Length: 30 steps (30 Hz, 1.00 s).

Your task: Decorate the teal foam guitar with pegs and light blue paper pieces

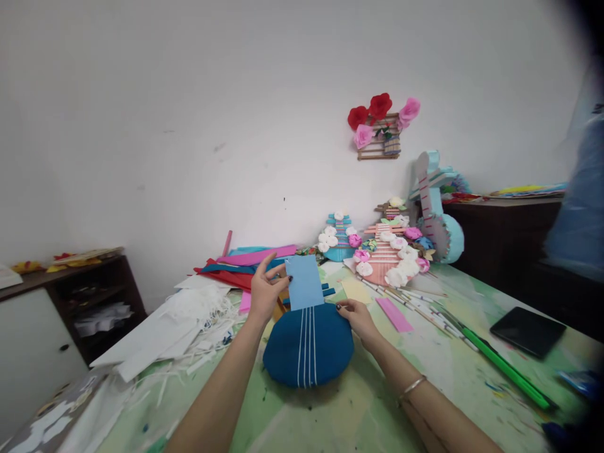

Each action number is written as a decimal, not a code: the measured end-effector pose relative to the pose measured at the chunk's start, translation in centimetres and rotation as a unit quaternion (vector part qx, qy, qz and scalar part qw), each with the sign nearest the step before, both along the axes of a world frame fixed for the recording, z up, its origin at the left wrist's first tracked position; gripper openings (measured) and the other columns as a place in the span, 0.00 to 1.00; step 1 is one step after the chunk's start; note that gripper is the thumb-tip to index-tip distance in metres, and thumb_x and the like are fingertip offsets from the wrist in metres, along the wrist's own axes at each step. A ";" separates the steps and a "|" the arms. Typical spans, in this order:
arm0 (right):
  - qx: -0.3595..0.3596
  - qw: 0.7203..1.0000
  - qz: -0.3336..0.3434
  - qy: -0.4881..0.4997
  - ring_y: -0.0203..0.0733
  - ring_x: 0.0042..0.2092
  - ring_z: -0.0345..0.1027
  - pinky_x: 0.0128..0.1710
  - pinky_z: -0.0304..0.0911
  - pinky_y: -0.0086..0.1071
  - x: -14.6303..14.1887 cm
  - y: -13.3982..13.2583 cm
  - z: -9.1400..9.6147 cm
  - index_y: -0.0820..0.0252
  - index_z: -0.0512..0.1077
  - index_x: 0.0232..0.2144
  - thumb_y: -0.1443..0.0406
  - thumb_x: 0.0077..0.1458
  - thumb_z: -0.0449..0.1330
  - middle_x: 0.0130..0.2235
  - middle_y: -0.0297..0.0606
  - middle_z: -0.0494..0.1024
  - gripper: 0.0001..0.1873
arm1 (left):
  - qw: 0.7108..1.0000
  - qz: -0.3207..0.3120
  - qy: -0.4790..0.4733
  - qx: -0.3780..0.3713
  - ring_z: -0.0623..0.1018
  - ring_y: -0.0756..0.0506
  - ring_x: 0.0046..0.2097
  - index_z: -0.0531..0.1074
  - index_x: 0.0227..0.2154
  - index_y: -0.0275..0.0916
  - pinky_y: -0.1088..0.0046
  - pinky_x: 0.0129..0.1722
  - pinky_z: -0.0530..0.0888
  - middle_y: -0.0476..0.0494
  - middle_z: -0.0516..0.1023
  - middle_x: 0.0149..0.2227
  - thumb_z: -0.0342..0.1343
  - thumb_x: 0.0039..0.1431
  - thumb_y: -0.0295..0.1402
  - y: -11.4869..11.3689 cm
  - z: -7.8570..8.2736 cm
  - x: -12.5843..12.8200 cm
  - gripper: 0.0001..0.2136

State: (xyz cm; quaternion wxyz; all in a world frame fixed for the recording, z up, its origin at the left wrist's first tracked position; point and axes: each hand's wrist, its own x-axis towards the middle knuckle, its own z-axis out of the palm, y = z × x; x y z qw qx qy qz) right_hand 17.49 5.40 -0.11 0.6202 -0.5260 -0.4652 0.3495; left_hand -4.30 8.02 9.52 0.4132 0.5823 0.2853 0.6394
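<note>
A dark blue lute-shaped craft (329, 352) with white strings down its round body is in front of me, over the table. Between its upper end and my left hand (265, 290) is a light blue rectangular piece of paper (304, 283), which covers most of the neck. My left thumb presses on the paper's left edge, with the other fingers partly spread behind it. Dark blue pegs (329, 291) stick out at the right of the neck. With fingers closed, my right hand (361, 321) grips the upper right rim of the body.
Finished flower-trimmed lute crafts (337, 242) lean at the back. White scraps (165, 333) and coloured paper (255, 255) lie on the left. To the right are a pink strip (394, 314), thin sticks (425, 308), a green cutter (507, 368) and a black tablet-like slab (527, 330).
</note>
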 end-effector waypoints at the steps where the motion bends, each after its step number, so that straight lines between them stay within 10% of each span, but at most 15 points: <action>1: 0.003 1.000 -0.005 -0.001 0.47 0.30 0.68 0.30 0.60 0.36 0.0 0.0 0.1 0.63 0.75 0.25 0.61 0.34 0.63 0.24 0.41 0.76 0.12 | 1.000 -0.004 -0.004 -0.002 0.79 0.48 0.30 0.61 0.56 0.38 0.74 0.29 0.76 0.40 0.79 0.40 0.66 0.39 0.32 0.1 0.0 0.0 0.38; 6: 0.047 0.999 0.000 0.016 0.43 0.35 0.68 0.30 0.59 0.31 -0.9 -1.1 1.9 0.60 0.73 0.28 0.53 0.43 0.59 0.34 0.41 0.78 0.16 | 0.999 -0.035 0.000 -0.039 0.78 0.47 0.29 0.67 0.49 0.34 0.75 0.27 0.73 0.46 0.78 0.29 0.67 0.36 0.31 0.2 -0.4 -0.1 0.32; 12: 0.041 0.994 0.093 0.048 0.31 0.17 0.57 0.16 0.52 0.26 -3.3 -2.3 2.9 0.60 0.68 0.24 0.58 0.36 0.64 0.18 0.28 0.69 0.14 | 0.991 -0.075 0.070 -0.090 0.78 0.47 0.27 0.70 0.45 0.35 0.74 0.26 0.72 0.45 0.79 0.30 0.69 0.34 0.34 0.2 -1.9 1.2 0.30; 19: 0.032 0.999 0.041 -0.001 0.34 0.22 0.69 0.22 0.63 0.27 -2.8 -1.7 2.5 0.61 0.66 0.28 0.56 0.50 0.58 0.21 0.32 0.74 0.13 | 0.970 -0.127 0.105 -0.180 0.79 0.45 0.29 0.75 0.34 0.33 0.74 0.25 0.74 0.42 0.81 0.30 0.71 0.32 0.34 0.4 -3.8 2.3 0.22; 30: -0.183 0.929 -0.207 -0.246 0.44 0.48 0.67 0.46 0.66 0.44 8.1 -2.9 3.2 0.61 0.66 0.50 0.61 0.59 0.56 0.51 0.43 0.69 0.17 | 0.978 0.013 -0.091 -0.186 0.74 0.53 0.22 0.75 0.29 0.36 0.84 0.16 0.68 0.51 0.77 0.26 0.64 0.41 0.26 2.2 -2.2 -0.5 0.09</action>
